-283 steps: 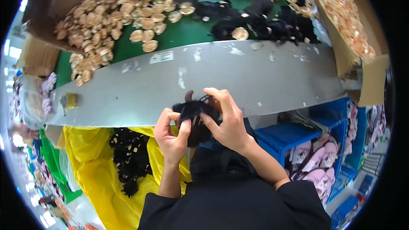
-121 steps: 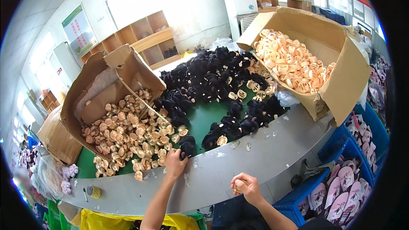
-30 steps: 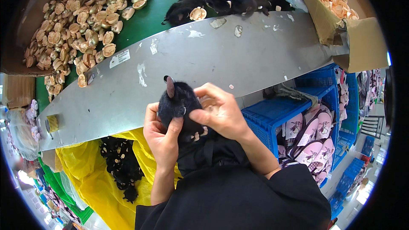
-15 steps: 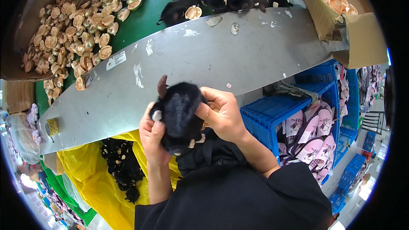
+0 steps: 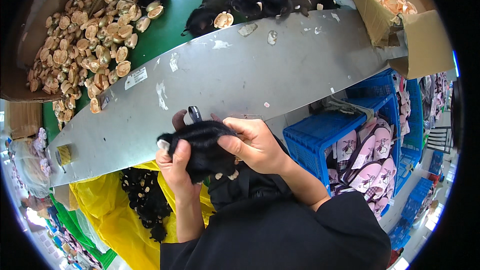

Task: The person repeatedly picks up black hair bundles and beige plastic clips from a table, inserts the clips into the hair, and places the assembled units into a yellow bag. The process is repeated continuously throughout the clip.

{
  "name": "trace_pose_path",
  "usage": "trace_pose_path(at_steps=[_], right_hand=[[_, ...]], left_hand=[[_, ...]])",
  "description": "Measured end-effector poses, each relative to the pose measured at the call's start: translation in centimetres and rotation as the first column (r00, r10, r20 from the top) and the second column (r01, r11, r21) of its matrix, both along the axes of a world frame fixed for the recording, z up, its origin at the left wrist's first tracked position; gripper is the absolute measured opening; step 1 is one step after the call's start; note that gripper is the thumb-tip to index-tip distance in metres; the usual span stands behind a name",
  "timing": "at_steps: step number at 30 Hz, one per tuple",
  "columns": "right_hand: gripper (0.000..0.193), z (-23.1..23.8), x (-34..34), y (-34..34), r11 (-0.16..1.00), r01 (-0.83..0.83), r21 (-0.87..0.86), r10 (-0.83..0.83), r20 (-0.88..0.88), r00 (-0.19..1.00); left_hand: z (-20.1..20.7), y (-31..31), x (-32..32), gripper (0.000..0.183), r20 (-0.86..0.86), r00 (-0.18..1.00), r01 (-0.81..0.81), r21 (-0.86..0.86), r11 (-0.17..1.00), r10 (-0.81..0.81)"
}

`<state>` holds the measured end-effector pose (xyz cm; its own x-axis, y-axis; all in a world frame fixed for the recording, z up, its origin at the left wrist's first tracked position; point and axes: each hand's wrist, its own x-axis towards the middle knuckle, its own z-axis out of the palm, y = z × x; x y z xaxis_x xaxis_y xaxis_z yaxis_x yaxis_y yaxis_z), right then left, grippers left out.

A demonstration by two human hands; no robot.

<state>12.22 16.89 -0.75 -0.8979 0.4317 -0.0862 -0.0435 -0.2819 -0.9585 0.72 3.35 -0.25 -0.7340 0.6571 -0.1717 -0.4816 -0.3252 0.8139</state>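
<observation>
While hands [image 5: 259,147] grip black plush toy [image 5: 202,142], long axis runs roughly left-right, brown horns [image 5: 179,120] toward table [image 5: 225,80].

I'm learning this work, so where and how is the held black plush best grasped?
Probably take the black plush by its furry sides, as left hand and right hand do, coming from left and right: brown horns and a black loop jut from its far edge.

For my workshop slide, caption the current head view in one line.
Left hand and right hand hold a black plush toy at a metal counter, near a yellow bag and pink slippers.
</observation>
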Motion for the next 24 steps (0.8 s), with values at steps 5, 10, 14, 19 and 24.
trace_pose_path(at_steps=[5, 10, 14, 19, 24], right_hand=[[0.034, -0.8, 0.0, 0.4, 0.993, 0.054, 0.102, -0.051, -0.034, 0.998], [0.032, -0.2, -0.1, 0.6, 0.984, 0.118, 0.136, -0.112, -0.05, 0.992], [0.029, 0.2, -0.3, 0.8, 0.984, 0.151, 0.093, -0.145, -0.065, 0.987], [0.025, 0.5, -0.2, 0.7, 0.996, 0.085, 0.023, -0.084, -0.065, 0.994], [0.026, 0.1, -0.3, 0.9, 0.996, 0.088, 0.024, -0.086, -0.046, 0.995]], left_hand=[[0.3, 1.4, 0.2, 0.064, 0.08, 0.997, -0.008, 0.187, 0.982, -0.007], [-0.3, -0.1, 0.0, 0.072, 0.054, 0.993, 0.096, 0.179, 0.979, -0.107], [-0.7, -1.3, 0.5, 0.064, 0.209, 0.971, 0.07, 0.222, 0.973, -0.118], [-1.3, -1.7, -0.4, 0.042, 0.143, 0.984, 0.103, 0.028, 0.994, -0.106], [-1.9, -2.1, -0.1, 0.047, 0.092, 0.994, 0.059, -0.036, 0.998, -0.056]])
